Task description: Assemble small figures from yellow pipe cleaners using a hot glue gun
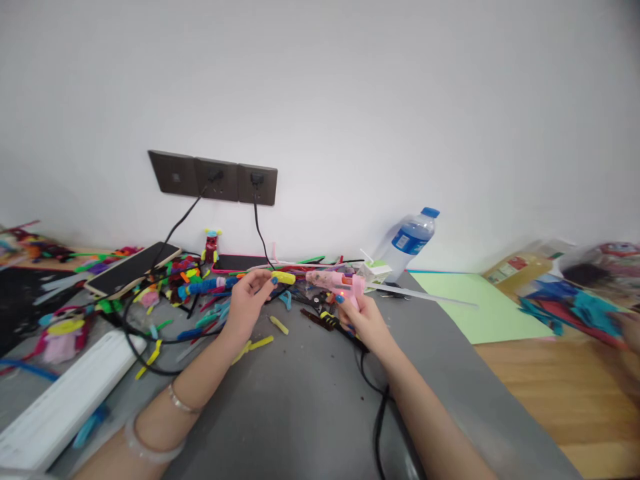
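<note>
So the left hand [254, 295] has a stubby fuzzy yellow strip [284, 277] pinched between thumb and fingertips, held up over the matte grey tabletop [300, 400]. Right hand [364, 319] is wrapped around the handle of a pink plastic glue gun [327, 279], nozzle just beside the strip's end, with a long translucent whitish stick [430, 295] poking out the back. Behind that, a clear plastic bottle with a blue cap [411, 237] leans against the white wall [350, 133].

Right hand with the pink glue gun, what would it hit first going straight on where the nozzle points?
Most likely the yellow piece in the left hand: the pink glue gun in the right hand points toward it, though depth is unclear from this one view.
</note>
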### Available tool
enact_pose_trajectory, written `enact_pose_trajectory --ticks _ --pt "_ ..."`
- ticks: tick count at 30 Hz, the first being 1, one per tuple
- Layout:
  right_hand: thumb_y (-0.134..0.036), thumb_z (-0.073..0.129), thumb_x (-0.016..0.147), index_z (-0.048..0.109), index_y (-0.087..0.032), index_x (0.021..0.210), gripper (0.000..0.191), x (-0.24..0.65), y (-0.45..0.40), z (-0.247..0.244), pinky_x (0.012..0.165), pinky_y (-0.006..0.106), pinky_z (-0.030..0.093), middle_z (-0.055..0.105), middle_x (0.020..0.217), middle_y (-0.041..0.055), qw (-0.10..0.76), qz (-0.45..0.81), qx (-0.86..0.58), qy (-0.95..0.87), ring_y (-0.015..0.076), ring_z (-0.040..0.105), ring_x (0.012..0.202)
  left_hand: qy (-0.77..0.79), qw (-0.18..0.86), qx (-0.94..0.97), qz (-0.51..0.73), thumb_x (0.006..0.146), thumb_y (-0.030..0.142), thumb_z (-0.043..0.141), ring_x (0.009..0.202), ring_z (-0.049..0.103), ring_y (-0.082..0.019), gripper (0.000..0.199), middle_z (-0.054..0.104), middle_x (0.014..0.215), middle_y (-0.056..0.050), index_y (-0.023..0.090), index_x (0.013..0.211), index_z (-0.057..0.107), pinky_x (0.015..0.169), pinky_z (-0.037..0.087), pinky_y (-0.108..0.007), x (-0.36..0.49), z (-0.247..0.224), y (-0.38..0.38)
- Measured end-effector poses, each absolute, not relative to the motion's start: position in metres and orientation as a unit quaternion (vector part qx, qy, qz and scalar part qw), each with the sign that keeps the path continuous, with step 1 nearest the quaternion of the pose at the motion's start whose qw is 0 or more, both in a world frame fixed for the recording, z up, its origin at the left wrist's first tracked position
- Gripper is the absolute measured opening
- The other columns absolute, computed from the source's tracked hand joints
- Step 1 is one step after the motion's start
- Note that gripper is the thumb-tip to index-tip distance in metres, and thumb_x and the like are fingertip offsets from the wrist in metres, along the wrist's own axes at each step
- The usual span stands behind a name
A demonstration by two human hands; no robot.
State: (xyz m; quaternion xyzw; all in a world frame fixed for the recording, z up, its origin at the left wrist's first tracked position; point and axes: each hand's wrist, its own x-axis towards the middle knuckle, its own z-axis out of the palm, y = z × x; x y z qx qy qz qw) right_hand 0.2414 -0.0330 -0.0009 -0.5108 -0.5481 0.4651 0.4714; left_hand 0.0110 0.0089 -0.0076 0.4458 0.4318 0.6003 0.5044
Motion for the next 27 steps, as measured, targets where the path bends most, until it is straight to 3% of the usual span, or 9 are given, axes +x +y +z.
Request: enact_pose_trajectory --ticks 6,10,14,20,24,27 --pt "-0.064 0.066 0.08 0.043 -0.024 0.067 0.048 0.253 -0.031 0.011 0.04 0.023 0.019 0.031 0.044 -0.0103 0.605 0.492 -0.411 -0.473 0.0061 0.026 0.035 0.436 0.517 0.422 0.604 0.056 0.044 0.085 0.072 0.069 -0.018 0.041 0.07 0.076 -0.003 0.017 0.081 0.068 0.052 0.047 -0.021 0.013 -0.005 0.009" --pt "-0.057 0.063 0.084 0.042 -0.024 0.067 0.043 0.279 -0.035 0.03 0.039 0.022 0.019 0.026 0.052 -0.01 0.641 0.488 -0.397 -0.44 0.0043 0.019 0.036 0.438 0.522 0.417 0.602 0.055 0.043 0.086 0.072 0.069 -0.018 0.041 0.07 0.075 -0.003 0.017 0.081 0.068 0.052 0.047 -0.021 0.014 -0.005 0.009" --pt "-0.034 0.069 0.078 0.044 -0.022 0.071 0.029 0.32 -0.045 0.039 0.038 0.017 0.029 0.03 0.058 -0.0104 0.66 0.506 -0.396 -0.389 0.0022 0.015 0.036 0.438 0.52 0.42 0.601 0.057 0.043 0.084 0.074 0.07 -0.019 0.04 0.07 0.075 -0.003 0.017 0.082 0.068 0.053 0.047 -0.021 0.013 -0.006 0.01" --pt "-0.023 0.071 0.068 0.058 -0.022 0.074 0.015 0.372 -0.091 0.02 0.033 0.015 0.038 0.054 0.063 -0.0035 0.59 0.53 -0.547 -0.268 0.0045 0.04 0.038 0.44 0.515 0.431 0.596 0.058 0.043 0.083 0.072 0.068 -0.018 0.039 0.069 0.075 -0.003 0.016 0.083 0.068 0.053 0.047 -0.022 0.013 -0.009 0.011" --pt "-0.032 0.07 0.075 0.068 -0.019 0.086 0.017 0.388 -0.124 0.009 0.037 0.017 0.046 0.067 0.073 0.0048 0.48 0.52 -0.683 -0.179 0.0095 0.056 0.046 0.434 0.522 0.432 0.594 0.058 0.044 0.083 0.074 0.068 -0.019 0.041 0.07 0.078 -0.004 0.016 0.083 0.069 0.053 0.047 -0.021 0.016 -0.011 0.01" --pt "-0.041 0.066 0.079 0.065 -0.018 0.074 0.023 0.393 -0.13 0.004 0.034 0.018 0.04 0.064 0.064 0.0047 0.397 0.518 -0.719 -0.239 0.0106 0.054 0.043 0.436 0.522 0.43 0.594 0.055 0.044 0.084 0.073 0.068 -0.018 0.042 0.071 0.078 -0.005 0.016 0.083 0.069 0.052 0.046 -0.021 0.016 -0.011 0.01"
